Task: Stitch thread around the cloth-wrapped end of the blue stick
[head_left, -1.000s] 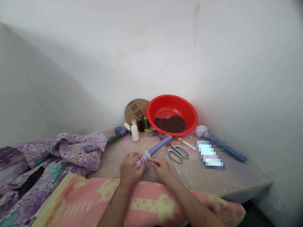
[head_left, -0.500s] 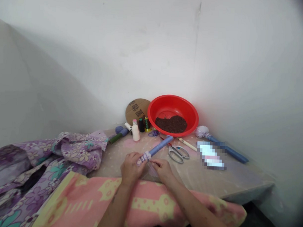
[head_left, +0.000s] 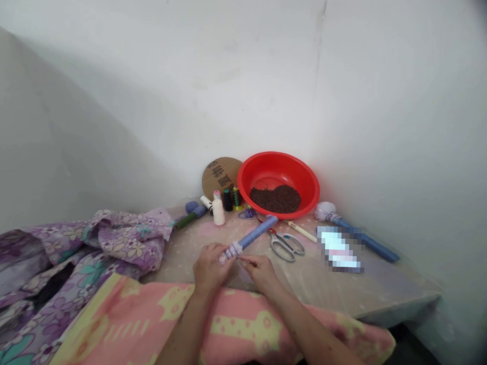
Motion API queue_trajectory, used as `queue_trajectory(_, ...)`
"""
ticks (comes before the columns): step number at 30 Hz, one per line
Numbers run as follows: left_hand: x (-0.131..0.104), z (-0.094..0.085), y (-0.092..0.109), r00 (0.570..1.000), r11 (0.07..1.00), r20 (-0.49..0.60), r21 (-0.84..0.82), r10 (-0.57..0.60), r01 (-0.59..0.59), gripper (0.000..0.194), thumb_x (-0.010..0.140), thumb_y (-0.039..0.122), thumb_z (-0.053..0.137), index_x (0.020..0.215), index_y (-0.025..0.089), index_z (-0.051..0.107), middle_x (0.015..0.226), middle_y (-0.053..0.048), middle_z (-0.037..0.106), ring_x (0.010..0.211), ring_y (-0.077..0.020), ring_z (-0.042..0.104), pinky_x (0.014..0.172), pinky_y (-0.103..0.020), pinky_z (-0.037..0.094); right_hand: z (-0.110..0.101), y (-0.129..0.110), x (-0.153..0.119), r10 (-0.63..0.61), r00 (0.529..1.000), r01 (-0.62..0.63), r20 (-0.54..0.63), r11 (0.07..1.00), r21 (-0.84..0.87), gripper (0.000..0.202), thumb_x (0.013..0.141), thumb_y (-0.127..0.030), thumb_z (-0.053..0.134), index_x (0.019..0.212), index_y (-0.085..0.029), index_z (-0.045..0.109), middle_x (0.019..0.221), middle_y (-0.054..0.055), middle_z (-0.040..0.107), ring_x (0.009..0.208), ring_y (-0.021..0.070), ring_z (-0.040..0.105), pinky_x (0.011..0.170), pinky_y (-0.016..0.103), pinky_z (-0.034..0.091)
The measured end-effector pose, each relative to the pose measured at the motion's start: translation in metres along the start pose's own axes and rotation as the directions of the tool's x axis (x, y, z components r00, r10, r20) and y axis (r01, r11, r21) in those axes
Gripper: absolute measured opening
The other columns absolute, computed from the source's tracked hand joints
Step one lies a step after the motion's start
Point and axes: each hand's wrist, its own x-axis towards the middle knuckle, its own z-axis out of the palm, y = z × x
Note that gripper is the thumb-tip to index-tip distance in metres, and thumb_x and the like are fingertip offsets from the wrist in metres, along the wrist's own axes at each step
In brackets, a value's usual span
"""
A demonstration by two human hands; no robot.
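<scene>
My left hand is closed round the cloth-covered end of a blue-wrapped stick. Gathered floral cloth is bunched around the stick just beyond my fingers, and the stick points up and to the right. My right hand is pinched close beside the bunched cloth, its fingertips on something too small to make out. The scissors with grey handles lie on the table to the right of the stick. A similar blue stick with a round cloth head lies farther right.
A red basin holding dark grains stands at the back, with a cardboard disc behind several thread spools. Floral fabric is heaped at left. A pink and yellow cloth covers the near edge. A blurred bright object lies at right.
My right hand has shifted very slightly to the left and up, staying pinched near the bunched cloth. The grip of my left hand on the stick's cloth-covered end is unchanged.
</scene>
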Motion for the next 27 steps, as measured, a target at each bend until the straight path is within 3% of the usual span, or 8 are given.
queue_trajectory(15, -0.0007, 0.0010, -0.0016, 1.000, 1.000, 0.015, -0.004, -0.006, 0.006, 0.027, 0.069, 0.041, 0.054, 0.091, 0.026, 0.060, 0.093, -0.001, 0.059, 0.086, -0.0161, 0.050, 0.070, -0.025, 0.042, 0.0021, 0.0014, -0.0010, -0.001, 1.000, 0.001, 0.017, 0.999, 0.033, 0.025, 0.070, -0.023, 0.050, 0.088, -0.024, 0.066, 0.087, 0.000, 0.067, 0.076, 0.0197, 0.061, 0.070, 0.032, 0.047)
queue_trajectory(27, -0.0003, -0.0021, 0.0014, 0.999, 1.000, 0.035, 0.000, -0.008, 0.008, 0.026, 0.069, 0.038, 0.054, 0.091, 0.026, 0.060, 0.092, -0.001, 0.059, 0.085, -0.0161, 0.050, 0.069, -0.024, 0.041, 0.0054, -0.0050, -0.0001, 0.011, 1.000, -0.011, -0.015, 1.000, 0.026, 0.025, 0.069, -0.024, 0.048, 0.083, -0.018, 0.067, 0.078, 0.003, 0.067, 0.070, 0.0170, 0.059, 0.065, 0.028, 0.045)
